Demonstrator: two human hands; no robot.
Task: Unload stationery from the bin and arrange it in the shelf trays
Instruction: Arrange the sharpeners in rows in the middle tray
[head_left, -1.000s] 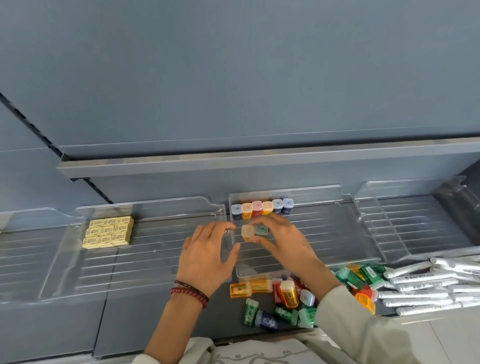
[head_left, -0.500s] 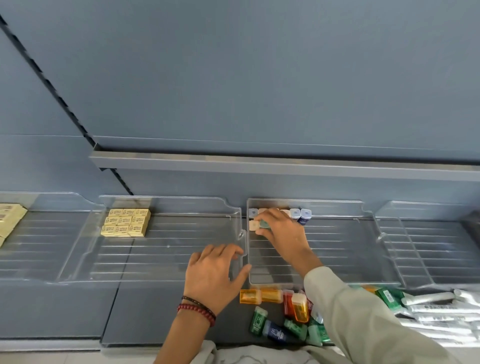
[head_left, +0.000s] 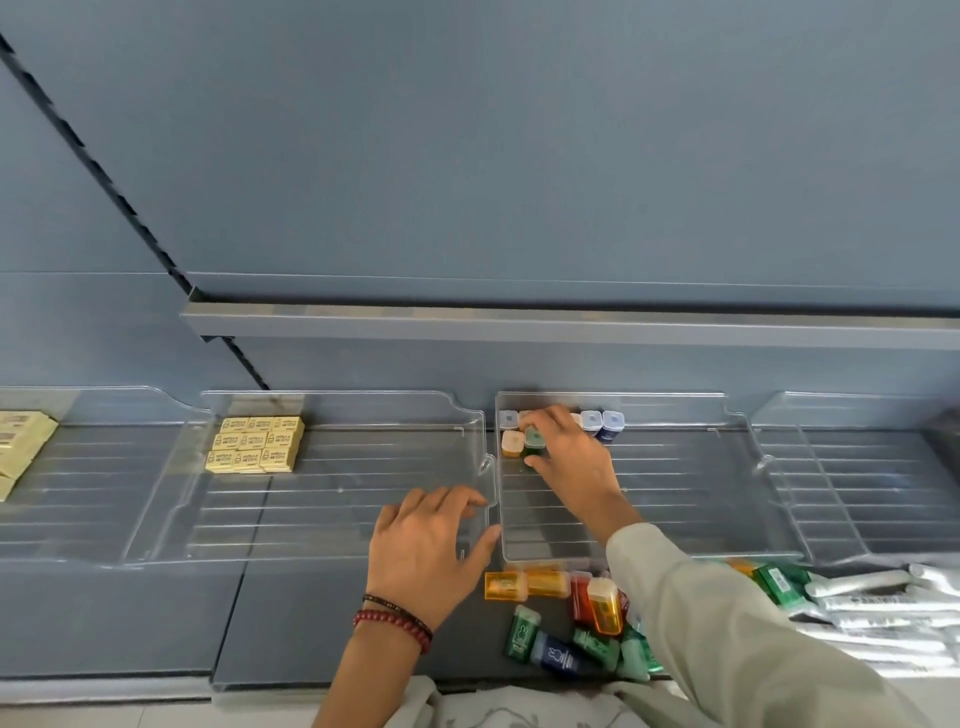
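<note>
Erasers (head_left: 257, 444): yellow block packed at the back of a clear tray (head_left: 322, 519), well left of our left fingers; more lie at the far left edge.
Left hand (head_left: 426, 556): we rest it on the wall where two trays meet, fingers (head_left: 452, 501) spread and relaxed, gripping nothing; we judge it steadies the trays.
Beige-capped case (head_left: 511, 443): stands first in the second row, just left of our right fingers, touching the green one.
Green case (head_left: 533, 441): pinched upright between thumb and fingertips (head_left: 550, 421) of our right hand (head_left: 566, 457), inside the middle tray (head_left: 675, 519), just in front of the back row (head_left: 602, 423).
Step in hand: we should seat it flush against its beige-capped neighbour and square to the row behind, then let go straight upward so the light cases do not topple; whether it already touches the tray floor, we cannot tell.
Loose pile (head_left: 561, 623): orange, red, green and blue cases lie jumbled on the shelf (head_left: 311, 623) below our right wrist, not yet sorted.
White tubes (head_left: 872, 603): heaped right of our sleeve, near the right-hand tray (head_left: 857, 493).
Room: grey-blue shelving panels rise behind every tray; no bin shows.
</note>
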